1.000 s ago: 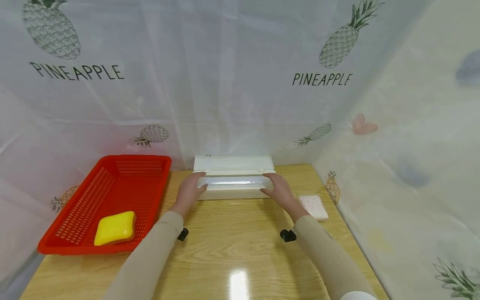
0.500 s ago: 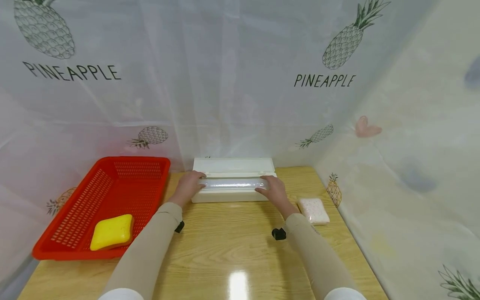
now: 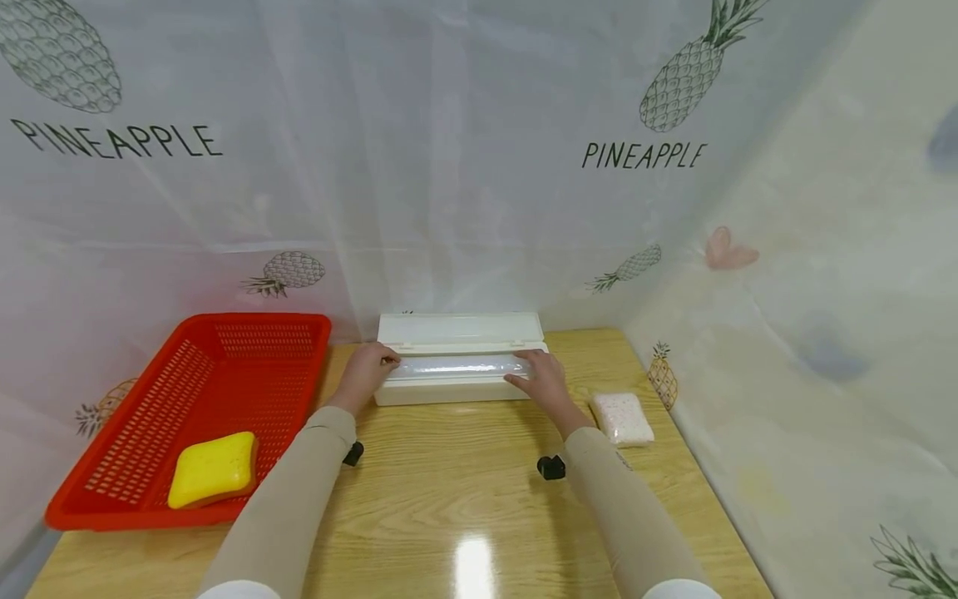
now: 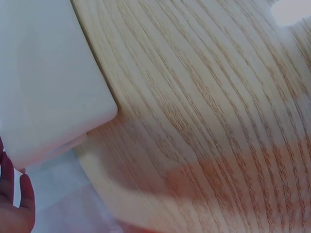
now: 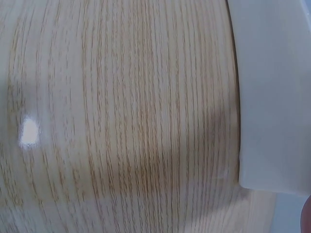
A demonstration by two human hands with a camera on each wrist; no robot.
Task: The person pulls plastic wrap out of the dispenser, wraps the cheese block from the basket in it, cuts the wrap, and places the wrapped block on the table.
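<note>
The person wears a plain beige left sleeve (image 3: 280, 507) and right sleeve (image 3: 629, 507), long enough to reach the wrists. The left hand (image 3: 362, 374) and right hand (image 3: 544, 380) are bare. A small black block (image 3: 353, 453) juts from the left wrist, a matching black piece (image 3: 551, 467) from the right. White bands (image 3: 681, 589) cross both forearms; a faint dark mark (image 3: 624, 460) near the right cuff might be printing.

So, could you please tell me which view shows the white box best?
The head view shows the white box nearly whole, with its lid open. Each wrist view shows only one end of its outside.
</note>
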